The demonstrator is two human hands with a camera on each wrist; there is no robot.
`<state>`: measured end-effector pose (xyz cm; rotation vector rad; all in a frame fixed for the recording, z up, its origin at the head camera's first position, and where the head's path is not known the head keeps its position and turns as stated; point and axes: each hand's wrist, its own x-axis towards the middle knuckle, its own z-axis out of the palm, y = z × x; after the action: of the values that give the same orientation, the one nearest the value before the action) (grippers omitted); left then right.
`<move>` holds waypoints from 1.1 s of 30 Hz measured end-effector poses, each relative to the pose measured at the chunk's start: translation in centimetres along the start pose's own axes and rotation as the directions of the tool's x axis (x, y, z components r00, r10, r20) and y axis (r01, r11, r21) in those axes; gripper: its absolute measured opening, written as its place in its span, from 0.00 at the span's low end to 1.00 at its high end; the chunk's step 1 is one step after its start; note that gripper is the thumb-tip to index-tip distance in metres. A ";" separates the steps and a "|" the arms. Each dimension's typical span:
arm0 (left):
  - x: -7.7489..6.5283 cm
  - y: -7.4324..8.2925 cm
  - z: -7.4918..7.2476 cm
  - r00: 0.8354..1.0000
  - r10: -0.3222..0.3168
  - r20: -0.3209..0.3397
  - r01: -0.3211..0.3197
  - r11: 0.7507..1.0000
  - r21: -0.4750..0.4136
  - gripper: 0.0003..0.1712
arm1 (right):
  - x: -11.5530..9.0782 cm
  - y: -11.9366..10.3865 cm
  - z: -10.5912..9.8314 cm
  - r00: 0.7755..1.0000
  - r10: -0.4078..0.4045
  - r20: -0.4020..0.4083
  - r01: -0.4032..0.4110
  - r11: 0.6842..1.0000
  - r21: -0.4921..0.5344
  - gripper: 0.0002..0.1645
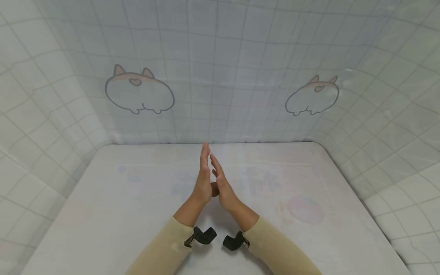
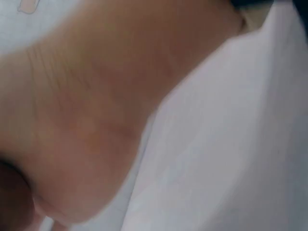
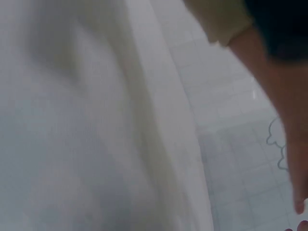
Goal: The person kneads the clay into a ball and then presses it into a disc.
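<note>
A small brown rounded lump [image 1: 214, 189] is between the two palms, pressed from both sides, and only part of it shows. My left hand [image 1: 204, 176] holds its fingers straight, pointing away from me. From the other side my right hand [image 1: 222, 186] leans in, its fingers also extended. The fingertips of the two hands stand close, with a narrow gap. In the left wrist view the brown lump [image 2: 14, 199] appears dark at the lower left corner, by the heel of the palm. The right wrist view catches only an edge of a hand.
A white table [image 1: 137, 214] with faint printed patches lies under the hands. Behind it rises a grid-patterned curtain [image 1: 227, 76] with two dog drawings, and more curtain closes both sides. Dark camera mounts [image 1: 205, 236] sit at the sleeved wrists.
</note>
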<state>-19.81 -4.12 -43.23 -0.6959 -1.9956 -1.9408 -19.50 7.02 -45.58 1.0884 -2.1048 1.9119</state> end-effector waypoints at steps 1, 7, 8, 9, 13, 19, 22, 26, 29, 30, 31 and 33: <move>0.1 -0.1 -0.1 1.000 -0.004 -0.001 0.004 1.000 0.018 0.54 | -0.1 -0.1 0.1 1.000 -0.009 -0.003 0.009 1.000 0.016 0.53; 0.5 -1.0 -0.6 0.997 -0.076 0.017 0.074 0.995 0.072 0.52 | -0.2 -1.2 0.2 0.998 -0.049 -0.041 0.053 0.993 0.103 0.54; 0.4 -1.1 -0.7 0.996 -0.087 0.023 0.085 0.993 0.078 0.53 | -0.2 -1.4 0.1 0.997 -0.060 -0.056 0.066 0.993 0.102 0.53; 0.4 -1.3 -0.7 0.995 -0.096 0.029 0.093 0.992 0.087 0.53 | -0.1 -1.6 0.0 0.995 -0.068 -0.073 0.075 0.992 0.100 0.53; -0.1 -1.8 -0.5 0.990 -0.129 0.052 0.122 0.985 0.126 0.54 | 0.3 -2.4 -0.4 0.987 -0.086 -0.133 0.097 0.992 0.076 0.51; -1.0 -1.7 0.5 0.980 -0.168 0.112 0.154 0.981 0.119 0.53 | 1.1 -2.8 -1.3 0.976 -0.066 -0.206 0.070 0.997 0.013 0.51; -1.3 -1.2 0.9 0.974 -0.177 0.145 0.175 0.984 0.025 0.50 | 1.7 -2.5 -1.6 0.973 -0.048 -0.225 0.046 0.999 -0.013 0.52; -1.6 -0.3 1.2 0.971 -0.161 0.174 0.180 0.979 -0.100 0.50 | 2.2 -1.7 -2.1 0.970 -0.003 -0.244 0.000 1.000 -0.010 0.53; -1.7 0.2 1.2 0.976 -0.121 0.180 0.151 0.975 -0.166 0.51 | 2.4 -1.2 -2.3 0.969 0.047 -0.242 -0.048 0.999 0.001 0.55; -1.7 0.4 1.2 0.978 -0.104 0.178 0.138 0.973 -0.186 0.51 | 2.4 -1.0 -2.4 0.970 0.064 -0.236 -0.066 0.998 0.001 0.56; -1.7 0.6 1.2 0.981 -0.087 0.175 0.123 0.971 -0.205 0.51 | 2.4 -0.9 -2.4 0.970 0.084 -0.228 -0.087 0.996 -0.004 0.56; -1.6 0.9 1.1 0.986 -0.055 0.157 0.090 0.971 -0.221 0.51 | 2.3 -0.6 -2.5 0.971 0.114 -0.210 -0.123 0.992 -0.031 0.58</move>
<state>-17.84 -3.33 -43.35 -0.8577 -1.9241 -2.2472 -21.83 8.28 -43.35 0.7336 -2.1261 1.9251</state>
